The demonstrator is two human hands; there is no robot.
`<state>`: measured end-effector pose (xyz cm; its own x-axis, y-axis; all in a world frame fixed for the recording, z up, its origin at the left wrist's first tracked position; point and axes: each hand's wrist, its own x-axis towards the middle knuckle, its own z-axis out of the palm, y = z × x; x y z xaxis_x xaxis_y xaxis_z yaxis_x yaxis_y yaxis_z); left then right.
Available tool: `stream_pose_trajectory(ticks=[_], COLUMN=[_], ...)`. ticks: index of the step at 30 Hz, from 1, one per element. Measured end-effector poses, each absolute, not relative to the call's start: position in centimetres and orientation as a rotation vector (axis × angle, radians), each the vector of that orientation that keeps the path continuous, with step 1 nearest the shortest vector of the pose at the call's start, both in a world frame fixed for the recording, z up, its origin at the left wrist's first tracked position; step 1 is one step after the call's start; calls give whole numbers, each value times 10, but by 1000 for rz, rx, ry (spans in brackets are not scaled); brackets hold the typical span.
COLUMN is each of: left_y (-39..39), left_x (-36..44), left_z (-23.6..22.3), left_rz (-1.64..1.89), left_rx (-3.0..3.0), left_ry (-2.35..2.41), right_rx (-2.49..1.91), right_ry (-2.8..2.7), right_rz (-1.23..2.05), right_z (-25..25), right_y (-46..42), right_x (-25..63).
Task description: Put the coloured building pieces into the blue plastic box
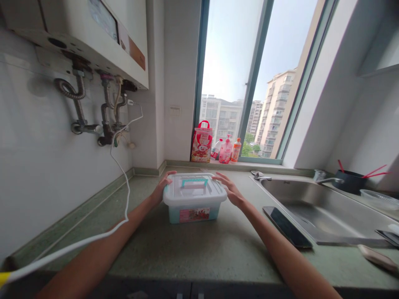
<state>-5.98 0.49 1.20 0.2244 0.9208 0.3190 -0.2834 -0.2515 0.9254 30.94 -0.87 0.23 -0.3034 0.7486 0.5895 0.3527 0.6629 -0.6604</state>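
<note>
A lidded plastic storage box [195,205] sits on the counter in front of me, with a translucent white lid, a pale teal body and a printed label on its front. Its teal carry handle [195,182] lies folded down on the lid. My left hand [162,187] is curled against the left end of the box at the lid's rim, its thumb towards the top. At the opposite end, my right hand [229,189] holds the lid's right rim, with its fingers reaching along the back corner. The undersides of both hands are partly hidden.
A steel sink [311,207] lies to the right, with a phone [286,226] beside it and a dark pot [349,180] behind. Bottles [226,150] and a red-and-white package [202,143] line the windowsill. A white cable [128,195] hangs at left below the water heater [93,33].
</note>
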Motion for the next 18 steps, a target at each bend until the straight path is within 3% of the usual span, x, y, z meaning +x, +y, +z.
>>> stream_pose_trajectory(ticks=[6,18], left_y=[14,10], left_x=[-57,-61], left_z=[4,-1], left_rz=[1366,1316], left_rx=[1375,1375], left_ry=[623,522], right_rx=[-823,-815], right_ry=[-1981,-2106], right_rz=[275,594], right_z=[37,61], right_y=[-41,-58], right_x=[293,275])
